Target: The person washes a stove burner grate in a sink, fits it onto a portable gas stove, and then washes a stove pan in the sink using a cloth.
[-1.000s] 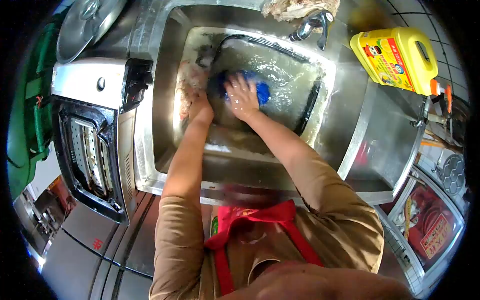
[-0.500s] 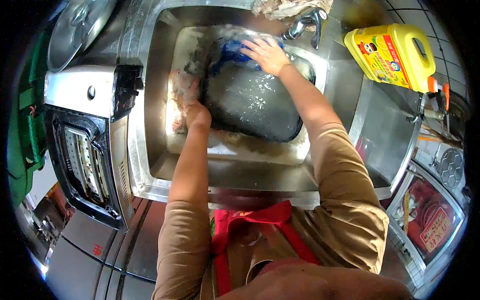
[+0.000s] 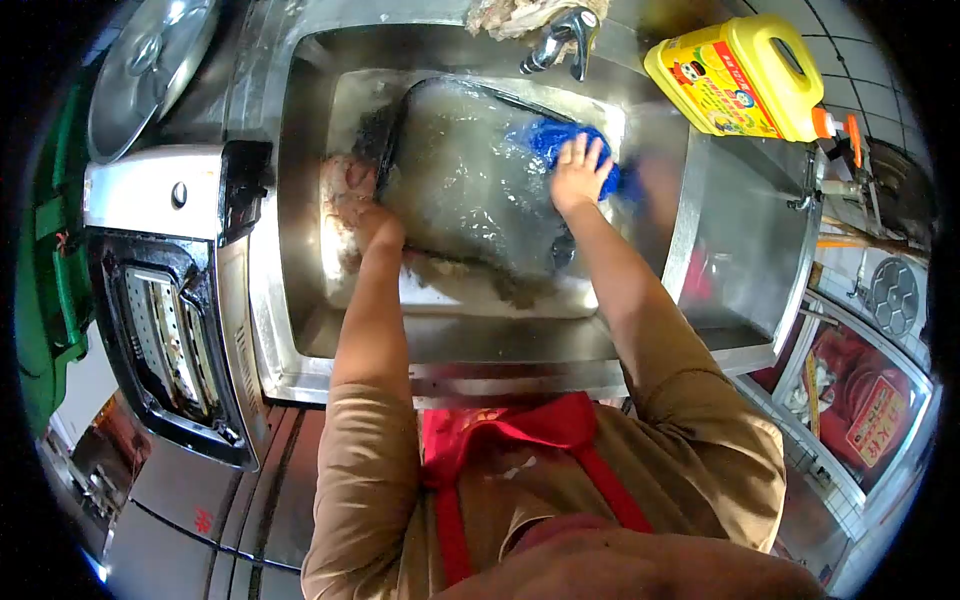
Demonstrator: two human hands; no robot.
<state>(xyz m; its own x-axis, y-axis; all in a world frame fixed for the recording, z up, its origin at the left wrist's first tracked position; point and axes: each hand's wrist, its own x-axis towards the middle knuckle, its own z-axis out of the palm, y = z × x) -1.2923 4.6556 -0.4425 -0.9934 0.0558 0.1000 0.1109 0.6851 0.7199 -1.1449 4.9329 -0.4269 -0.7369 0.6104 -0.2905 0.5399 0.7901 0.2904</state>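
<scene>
Murky water covers a dark-rimmed tray (image 3: 455, 170) inside the steel sink (image 3: 480, 345). My right hand (image 3: 580, 175) presses on a blue cloth or scrubber (image 3: 558, 140) near the tray's right side, its fingers spread over the blue material. At the tray's left edge, my left hand (image 3: 368, 222) is partly under the water, against the dark rim. Its fingers are too blurred by the water to make out. A light, stained basin or board lies beneath the tray.
A faucet (image 3: 565, 42) and a crumpled rag (image 3: 520, 14) are at the sink's back edge. A yellow jug (image 3: 740, 80) stands at the right back. Left are a metal lid (image 3: 150, 70) and an appliance with a dark frame (image 3: 170, 335).
My right hand and the blue material have moved across the tray to its right side. My left hand stays at the left rim. The view has shifted slightly.
</scene>
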